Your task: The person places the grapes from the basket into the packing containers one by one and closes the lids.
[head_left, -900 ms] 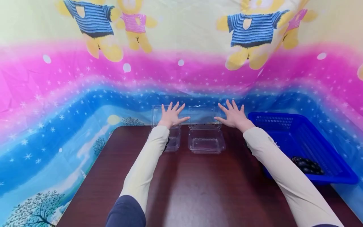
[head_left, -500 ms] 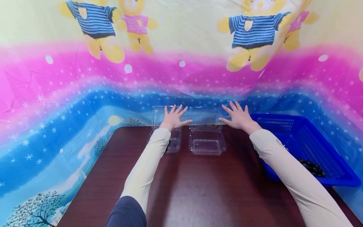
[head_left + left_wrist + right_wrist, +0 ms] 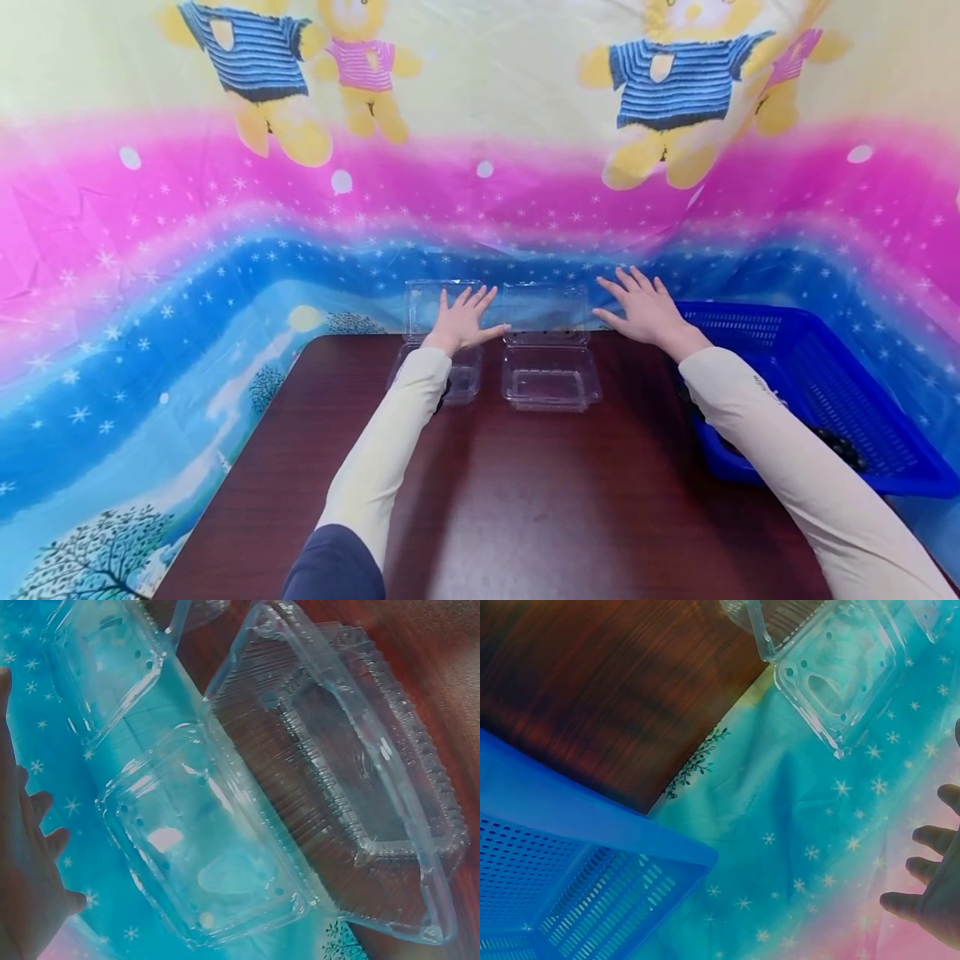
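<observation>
Two hinged clear plastic clamshell boxes stand side by side at the table's far edge, lids raised. My left hand (image 3: 459, 321), fingers spread and holding nothing, hovers in front of the left clamshell box (image 3: 467, 379), partly hiding it. In the left wrist view, that box's lid (image 3: 202, 847) and ridged base show beside the hand. The right clamshell box (image 3: 551, 379) has nothing in its base. My right hand (image 3: 643, 310) is raised with spread fingers between this box and the blue plastic basket (image 3: 780, 321), also holding nothing.
Dark, round, grape-like fruit (image 3: 843, 448) lies in the near end of the basket, partly hidden by the right sleeve (image 3: 795, 467). The basket occupies the right side of the brown wooden table (image 3: 525, 500). A patterned cloth (image 3: 480, 208) hangs behind and at both sides.
My right hand has moved to the right, toward the basket, and its forearm now covers more of the fruit. The left hand has shifted slightly right and down. The boxes stay put.
</observation>
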{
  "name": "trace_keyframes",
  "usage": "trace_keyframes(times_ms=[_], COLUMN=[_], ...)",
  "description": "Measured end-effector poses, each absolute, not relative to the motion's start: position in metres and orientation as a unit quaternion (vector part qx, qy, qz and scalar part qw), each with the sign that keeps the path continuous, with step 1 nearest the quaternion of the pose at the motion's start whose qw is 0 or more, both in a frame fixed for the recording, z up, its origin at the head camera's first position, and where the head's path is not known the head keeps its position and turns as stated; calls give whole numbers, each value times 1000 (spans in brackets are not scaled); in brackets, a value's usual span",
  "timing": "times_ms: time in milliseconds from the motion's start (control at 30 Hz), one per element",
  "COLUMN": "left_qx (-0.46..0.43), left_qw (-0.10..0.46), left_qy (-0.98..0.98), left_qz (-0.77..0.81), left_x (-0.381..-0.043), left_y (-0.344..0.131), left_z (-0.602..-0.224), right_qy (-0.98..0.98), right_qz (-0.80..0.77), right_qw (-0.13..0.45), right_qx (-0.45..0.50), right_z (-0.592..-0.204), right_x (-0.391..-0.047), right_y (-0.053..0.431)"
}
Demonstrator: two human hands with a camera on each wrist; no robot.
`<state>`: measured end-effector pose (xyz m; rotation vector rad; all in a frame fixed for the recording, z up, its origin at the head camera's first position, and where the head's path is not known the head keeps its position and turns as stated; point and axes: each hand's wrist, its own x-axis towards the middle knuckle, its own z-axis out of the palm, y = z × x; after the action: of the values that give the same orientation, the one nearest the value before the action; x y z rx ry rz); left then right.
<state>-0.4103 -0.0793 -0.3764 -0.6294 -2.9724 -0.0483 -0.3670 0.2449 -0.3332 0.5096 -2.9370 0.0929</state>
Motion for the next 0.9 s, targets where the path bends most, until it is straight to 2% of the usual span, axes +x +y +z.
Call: trace_keyframes(times_ms=[900], left_qx=[-231], left_qw=[39], left_qy=[-972], left_qz=[-28], left_x=[-401], left_y=[-81], left_z=[-397], right_qy=[-973], right_qz=[28], right_qw=[123], right_qx=[193], right_z=[-339], right_x=[-354], right_y=[258])
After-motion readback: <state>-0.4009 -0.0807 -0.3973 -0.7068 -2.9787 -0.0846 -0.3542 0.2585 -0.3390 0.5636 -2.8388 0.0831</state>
